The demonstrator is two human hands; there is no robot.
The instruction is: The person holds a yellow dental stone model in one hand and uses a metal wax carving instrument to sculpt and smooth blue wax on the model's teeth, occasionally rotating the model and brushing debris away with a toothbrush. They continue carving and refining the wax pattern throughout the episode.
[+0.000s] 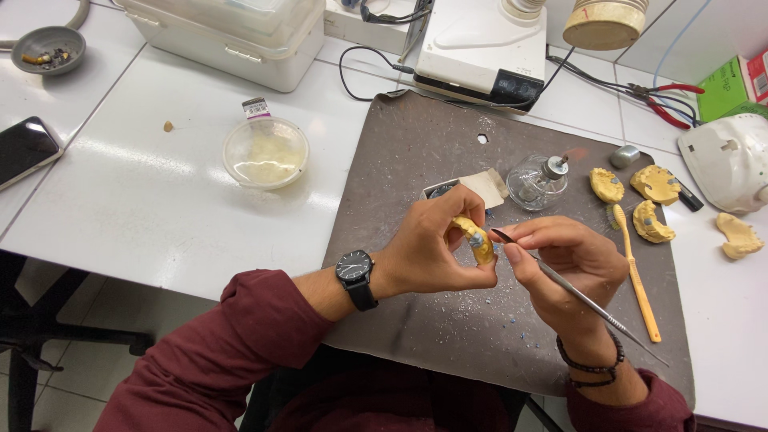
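My left hand [432,248] grips a small yellow dental cast [478,242] with grey-blue patches, held above a grey work mat [416,152]. My right hand [560,264] holds a thin metal carving tool [592,304] like a pen. The tool's dark tip touches the cast near its top. A black wristwatch [355,272] sits on my left wrist, and a dark bead bracelet [594,368] circles my right wrist. Both arms wear maroon sleeves.
On the mat lie a glass spirit lamp [538,181], a yellow toothbrush [636,276], three yellow casts [648,200] and a small tray with a paper scrap [486,186]. A lidded plastic cup [265,152], a phone [24,148], an ashtray [48,48], a white machine [480,48] and red pliers [668,104] stand around.
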